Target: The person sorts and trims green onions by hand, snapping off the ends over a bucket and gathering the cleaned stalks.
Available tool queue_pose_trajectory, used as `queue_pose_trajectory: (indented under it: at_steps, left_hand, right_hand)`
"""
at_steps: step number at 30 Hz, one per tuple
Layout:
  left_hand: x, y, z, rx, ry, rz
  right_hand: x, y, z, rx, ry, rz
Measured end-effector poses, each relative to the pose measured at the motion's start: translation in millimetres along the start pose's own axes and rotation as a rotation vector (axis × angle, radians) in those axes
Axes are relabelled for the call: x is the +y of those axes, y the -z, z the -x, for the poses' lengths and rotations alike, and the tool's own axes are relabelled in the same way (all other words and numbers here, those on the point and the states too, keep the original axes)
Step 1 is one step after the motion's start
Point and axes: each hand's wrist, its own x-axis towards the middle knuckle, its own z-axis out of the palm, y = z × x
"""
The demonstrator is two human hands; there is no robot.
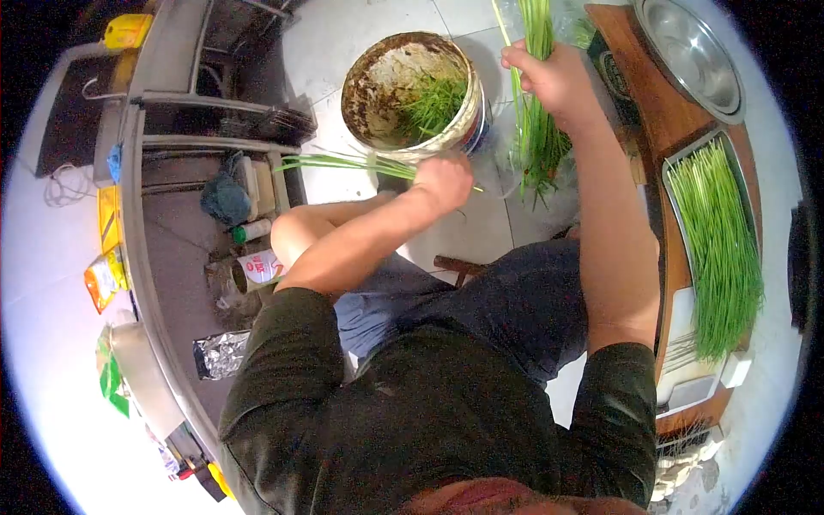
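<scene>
My left hand [444, 182] is closed round a few long green stalks [343, 160], which stick out to the left just below a dirty bucket [475, 129]. Inside the bucket lie green trimmings [435, 105]. To the right of the bucket, my right hand [554, 81] grips a thicker bunch of green stalks [537, 142], held upright with the leafy ends hanging down. Clear plastic lies behind that bunch.
On the wooden table [680, 232] at the right stand a metal tray of long green stalks [717, 240] and a steel basin [693, 56]. A shelf unit [172, 215] with a can [257, 270] and a blue bag [225, 200] is on the left.
</scene>
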Motion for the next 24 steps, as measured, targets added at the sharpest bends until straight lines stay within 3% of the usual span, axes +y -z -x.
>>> queue_pose_trajectory:
  at_steps: [1,5,8,10,12,16,17,19,21,22,24]
  left_hand:
    - [3,8,0,-0.104,-0.023,0.084]
    - [0,3,4,0.202,0.093,0.427]
    - [-26,1,2,0.427,0.248,1.226]
    - [-42,5,9,0.287,0.340,1.911]
    - [-47,12,17,0.369,0.360,2.037]
    - [-65,24,42,0.527,0.377,2.069]
    - [-79,25,48,0.659,0.415,2.064]
    - [-118,46,81,0.945,0.619,1.743]
    - [-169,72,129,1.246,0.462,1.930]
    - [-189,84,154,1.419,0.509,1.792]
    - [-229,94,192,1.478,0.628,1.373]
  right_hand:
    - [1,0,-1,-0.007,0.010,0.002]
    - [-7,1,0,0.004,-0.011,-0.022]
    - [-19,1,7,0.006,-0.015,-0.054]
    - [-13,2,4,0.002,-0.018,-0.064]
    - [-8,4,3,0.017,-0.014,-0.020]
    - [-11,12,4,0.082,-0.026,0.018]
    - [-4,17,0,0.072,-0.030,0.050]
    - [-21,17,10,0.092,-0.067,-0.017]
    - [-31,23,17,0.132,-0.045,0.104]
    - [-15,28,12,0.197,-0.012,0.079]
    - [-19,41,18,0.235,-0.071,0.069]
